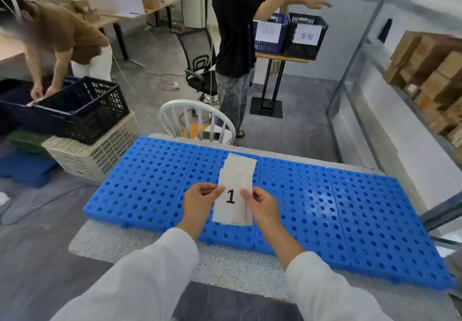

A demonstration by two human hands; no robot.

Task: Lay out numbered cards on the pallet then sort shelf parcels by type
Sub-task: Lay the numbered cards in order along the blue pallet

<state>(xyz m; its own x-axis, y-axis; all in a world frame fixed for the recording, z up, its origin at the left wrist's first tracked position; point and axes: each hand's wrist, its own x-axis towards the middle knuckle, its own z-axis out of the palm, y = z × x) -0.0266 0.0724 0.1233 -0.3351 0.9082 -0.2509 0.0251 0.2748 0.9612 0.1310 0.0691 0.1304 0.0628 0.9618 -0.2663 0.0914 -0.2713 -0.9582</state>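
Note:
A small stack of white paper cards is held over the middle of the blue perforated pallet; the top card shows a black "1". My left hand pinches the stack's left edge and my right hand pinches its right edge. The cards below the top one are fanned slightly, and their numbers are hidden. The pallet lies on a speckled grey table and has no cards lying on it. Brown cardboard parcels fill a shelf at the right.
A white chair stands behind the table. Stacked crates sit at the left, where a person in brown bends over them. A person in black stands by a stand with two labelled crates. A glass partition runs along the right.

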